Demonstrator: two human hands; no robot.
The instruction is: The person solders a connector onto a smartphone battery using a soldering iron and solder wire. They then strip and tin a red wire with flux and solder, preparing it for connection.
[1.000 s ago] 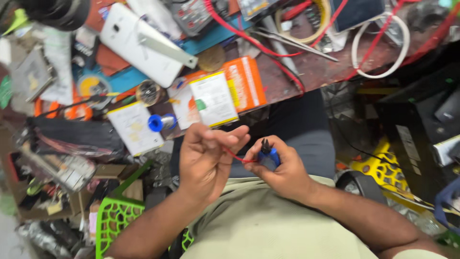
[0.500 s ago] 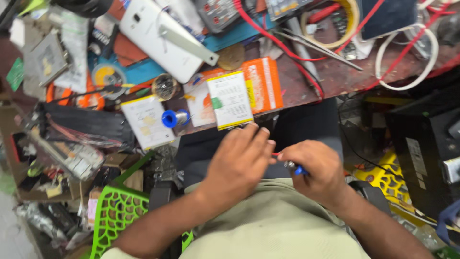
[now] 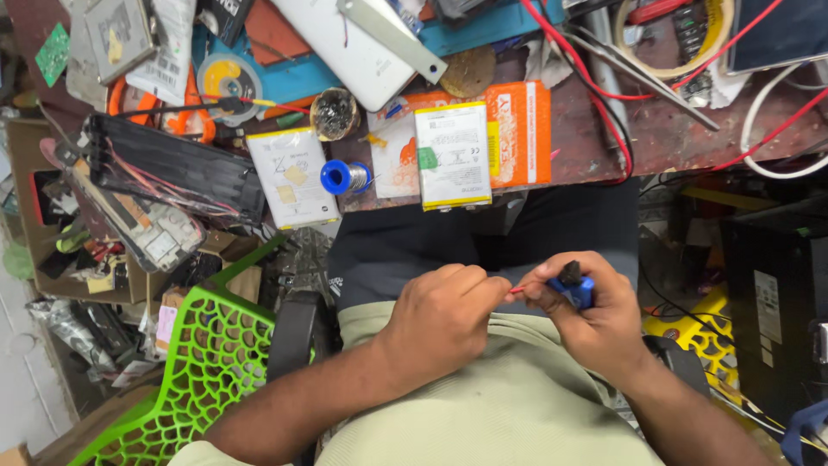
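Seen from above, a seated person works over the lap in the lower centre of the frame, with two bare hands close together. The left hand (image 3: 442,315), just left of centre, is curled narrow, its thumb and forefinger pinched on the end of one thin red wire (image 3: 516,290). The right hand (image 3: 595,315), just right of centre, is wrapped around one small blue tool with a black tip (image 3: 574,285); the short wire runs between the two hands. Across the top of the frame lies a cluttered dark red workbench (image 3: 673,129). On it, near its lower edge, sit two flat rectangular phone batteries with white labels (image 3: 453,155), one left of centre and one at centre, and between them one blue spool of shiny solder wire (image 3: 345,177). Under the centre battery is one flat orange packet (image 3: 517,129). At lower left stands one bright green plastic chair with a lattice of holes (image 3: 211,362).
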